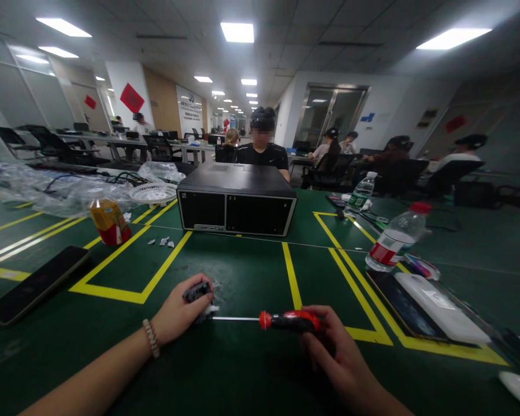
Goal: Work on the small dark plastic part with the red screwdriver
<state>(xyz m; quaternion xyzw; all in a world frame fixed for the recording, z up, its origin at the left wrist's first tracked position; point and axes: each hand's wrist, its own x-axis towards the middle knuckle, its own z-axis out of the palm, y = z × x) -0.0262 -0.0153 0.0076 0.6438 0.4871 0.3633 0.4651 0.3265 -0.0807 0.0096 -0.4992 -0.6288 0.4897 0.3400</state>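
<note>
My left hand [182, 309], with a beaded bracelet on the wrist, is closed around a small dark grey part [196, 292] whose kind I cannot make out. In my right hand [333, 341] is a red and black screwdriver [290, 320], its fingers wrapped around the handle end. The shaft lies level and points left. Its tip reaches the small part below my left fingers, where a bit of something pale shows; whether the tip touches is hidden. Both hands are low over the green table [238, 370].
Beyond my hands stands a black computer case [238, 199]. To the left are a phone [37, 283], a yellow-red drink carton [110, 221], paper scraps [164, 241] and a white basket [153, 193]. Rightward stand two bottles [394, 240] beside a tablet [407, 306]. A person [262, 151] sits opposite.
</note>
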